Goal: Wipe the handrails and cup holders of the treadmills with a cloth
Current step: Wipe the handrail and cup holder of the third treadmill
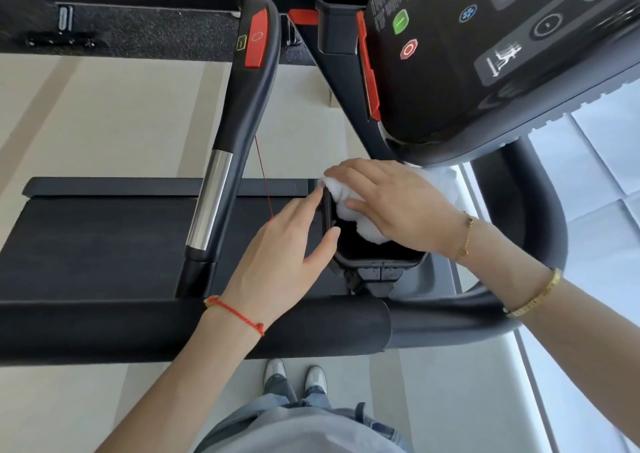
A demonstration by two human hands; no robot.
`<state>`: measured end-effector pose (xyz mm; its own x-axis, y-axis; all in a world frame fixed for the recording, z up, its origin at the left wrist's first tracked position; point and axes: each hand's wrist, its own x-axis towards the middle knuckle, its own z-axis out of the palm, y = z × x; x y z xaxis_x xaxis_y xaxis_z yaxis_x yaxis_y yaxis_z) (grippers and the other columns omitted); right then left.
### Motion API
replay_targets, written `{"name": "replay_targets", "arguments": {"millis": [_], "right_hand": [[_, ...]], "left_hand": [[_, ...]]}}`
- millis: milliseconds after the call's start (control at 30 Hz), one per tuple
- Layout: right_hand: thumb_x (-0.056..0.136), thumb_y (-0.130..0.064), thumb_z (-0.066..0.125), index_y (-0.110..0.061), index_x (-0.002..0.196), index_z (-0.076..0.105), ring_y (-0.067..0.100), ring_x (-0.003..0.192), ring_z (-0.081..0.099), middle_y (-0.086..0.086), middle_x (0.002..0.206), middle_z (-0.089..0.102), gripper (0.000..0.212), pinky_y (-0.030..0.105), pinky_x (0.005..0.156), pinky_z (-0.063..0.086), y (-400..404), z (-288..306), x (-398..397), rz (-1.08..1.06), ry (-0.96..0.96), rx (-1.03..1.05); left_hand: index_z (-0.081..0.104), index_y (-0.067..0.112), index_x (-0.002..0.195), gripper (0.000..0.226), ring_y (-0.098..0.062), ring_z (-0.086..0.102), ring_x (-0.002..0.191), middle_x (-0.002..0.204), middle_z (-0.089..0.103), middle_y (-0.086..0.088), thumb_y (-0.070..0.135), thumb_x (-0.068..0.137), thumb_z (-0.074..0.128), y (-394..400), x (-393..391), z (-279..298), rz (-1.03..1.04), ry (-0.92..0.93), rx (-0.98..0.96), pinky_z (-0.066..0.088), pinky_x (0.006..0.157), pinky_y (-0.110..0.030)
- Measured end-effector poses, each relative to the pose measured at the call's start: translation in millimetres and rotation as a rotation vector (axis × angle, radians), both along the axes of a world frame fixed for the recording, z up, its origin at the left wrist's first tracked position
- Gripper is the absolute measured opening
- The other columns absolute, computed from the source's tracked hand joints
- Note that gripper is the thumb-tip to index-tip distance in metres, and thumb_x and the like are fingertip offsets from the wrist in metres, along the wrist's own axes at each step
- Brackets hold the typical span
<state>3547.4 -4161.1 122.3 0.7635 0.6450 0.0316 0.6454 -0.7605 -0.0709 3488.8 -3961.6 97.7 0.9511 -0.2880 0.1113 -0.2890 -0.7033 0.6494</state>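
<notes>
The right hand (pixel 394 203) lies flat, fingers spread, pressing a fluffy white cloth (pixel 349 210) into the far side of the near cup holder (pixel 377 256), a matte black angular plastic well. The left hand (pixel 287 244), fingers relaxed and holding nothing, touches the holder's left rim with fingertip and thumb. Beside it slopes a rounded black handrail (pixel 239 113) with a polished chrome section and red insert. A second cup holder (pixel 341 19) sits by the glossy console (pixel 485 54).
</notes>
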Motion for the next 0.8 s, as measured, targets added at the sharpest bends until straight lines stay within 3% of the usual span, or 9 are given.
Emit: {"name": "replay_targets", "arguments": {"millis": [100,200,400,467,567,633,800], "right_hand": [[0.102,-0.025,0.042,-0.009,0.145,0.036,0.027,0.126,0.045,0.007,0.14,0.047,0.047,0.04,0.106,0.035,-17.0,-2.7,-14.4,-0.151,0.06,0.102],[0.101,-0.024,0.043,-0.011,0.147,0.032,0.024,0.133,0.037,0.006,0.146,0.038,0.05,0.037,0.112,0.03,-26.2,-0.7,-28.0,-0.282,0.206,0.288],[0.101,-0.019,0.043,-0.01,0.143,0.039,0.027,0.122,0.048,0.007,0.136,0.05,0.044,0.036,0.104,0.034,-1.1,2.0,-5.5,-0.138,0.031,0.037],[0.101,-0.021,0.042,-0.012,0.144,0.039,0.027,0.121,0.048,0.006,0.136,0.05,0.044,0.037,0.103,0.035,-2.5,1.0,-6.5,-0.16,0.029,0.039],[0.102,-0.022,0.042,-0.017,0.148,0.033,0.024,0.128,0.042,0.003,0.145,0.039,0.047,0.029,0.105,0.032,-18.2,-1.4,-30.2,-0.354,0.206,0.346],[0.102,-0.029,0.041,-0.023,0.151,0.024,0.018,0.122,0.045,0.002,0.149,0.033,0.052,0.022,0.094,0.031,-22.7,-4.6,-50.9,-0.559,0.334,0.534],[0.102,-0.028,0.04,-0.023,0.15,0.022,0.025,0.115,0.049,0.009,0.149,0.034,0.051,0.022,0.085,0.029,-15.1,-5.8,-39.5,-0.704,0.392,0.506]], "left_hand": [[0.031,0.019,0.151,0.062,-0.014,0.054,0.116,0.132,0.054,0.005,0.046,0.096,0.042,0.8,-0.9,0.2,-0.002,-0.006,0.006,0.047,0.096,-0.03],[0.029,0.019,0.152,0.062,-0.016,0.054,0.118,0.135,0.052,0.004,0.045,0.097,0.042,0.8,-1.3,1.6,-0.008,0.002,0.014,0.047,0.098,-0.034],[0.03,0.02,0.152,0.061,-0.012,0.055,0.114,0.129,0.054,0.005,0.045,0.098,0.042,0.7,0.0,1.8,-0.007,0.002,0.012,0.048,0.094,-0.033],[0.031,0.019,0.151,0.06,-0.011,0.055,0.11,0.125,0.056,0.005,0.043,0.098,0.044,0.5,-0.1,2.1,-0.005,0.002,-0.001,0.049,0.092,-0.033],[0.03,0.021,0.151,0.06,-0.011,0.055,0.11,0.123,0.056,0.006,0.044,0.097,0.043,1.4,-0.3,1.3,-0.012,0.001,-0.002,0.049,0.091,-0.032],[0.03,0.022,0.151,0.06,-0.01,0.055,0.112,0.124,0.055,0.006,0.045,0.097,0.042,1.6,-0.2,0.5,-0.013,-0.002,-0.005,0.048,0.092,-0.03],[0.031,0.02,0.151,0.059,-0.011,0.056,0.109,0.123,0.056,0.005,0.043,0.098,0.043,0.4,0.2,-1.5,-0.011,-0.007,0.007,0.048,0.088,-0.026]]}}
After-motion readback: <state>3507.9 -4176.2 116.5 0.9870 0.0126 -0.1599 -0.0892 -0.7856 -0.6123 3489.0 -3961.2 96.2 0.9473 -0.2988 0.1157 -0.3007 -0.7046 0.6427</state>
